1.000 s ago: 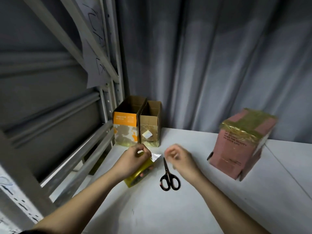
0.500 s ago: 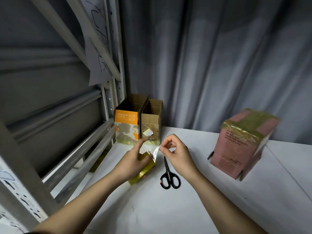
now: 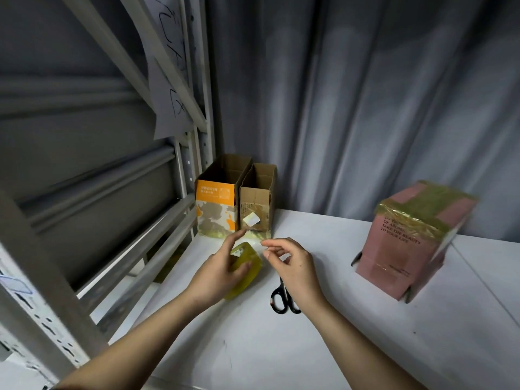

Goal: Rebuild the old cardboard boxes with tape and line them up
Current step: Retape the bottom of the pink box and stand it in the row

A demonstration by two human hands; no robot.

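Head view, left to right: a grey metal rack (image 3: 92,209) borders the white table (image 3: 351,342). Two open-topped boxes stand touching at the table's back corner: an orange-printed box (image 3: 216,209), then a plain brown box (image 3: 257,204). In front of them, the left hand (image 3: 218,274) grips the yellow tape roll (image 3: 246,270), index finger extended. Just beside it, the right hand (image 3: 292,266) pinches thumb to fingertips at the tape's loose end, which is barely visible. Black scissors (image 3: 282,298) lie under the right wrist. Well apart to the right stands a pink taped box (image 3: 408,240).
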